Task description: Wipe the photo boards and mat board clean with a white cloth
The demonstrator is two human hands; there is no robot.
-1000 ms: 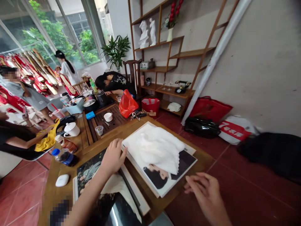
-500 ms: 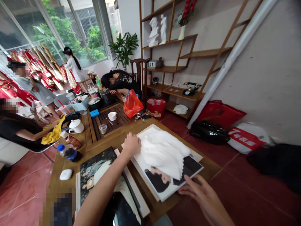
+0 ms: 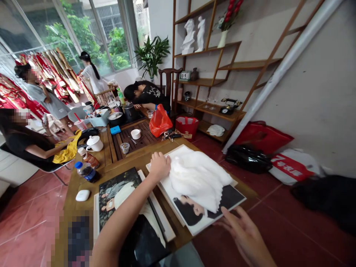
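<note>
A framed photo [image 3: 200,224] of a dark-haired person lies at the right end of the wooden table, on top of another pale-edged panel. Bunched white cloth [image 3: 198,176] covers much of the picture. At its far left edge, my left hand [image 3: 160,167] is closed with the fingers curled, thumb beside the cloth; the exact contact is partly hidden. My right hand [image 3: 241,230] holds the near right corner, thumb on the edge and fingers below. Under my left forearm lies a stack of framed wedding photos [image 3: 122,191].
Left on the table are a white case [image 3: 82,195], a cola bottle [image 3: 86,172] and a lidded white mug [image 3: 95,143]. Farther back stand a white cup [image 3: 135,134] and a red plastic bag [image 3: 160,121]. Several people are nearby, one bent over the table [image 3: 151,92]. Bags [image 3: 247,158] lie on the floor at right.
The view has shifted slightly, so the scene sits a little farther right. Both hands keep about the same places at the framed photo, and the cloth stays on it.
</note>
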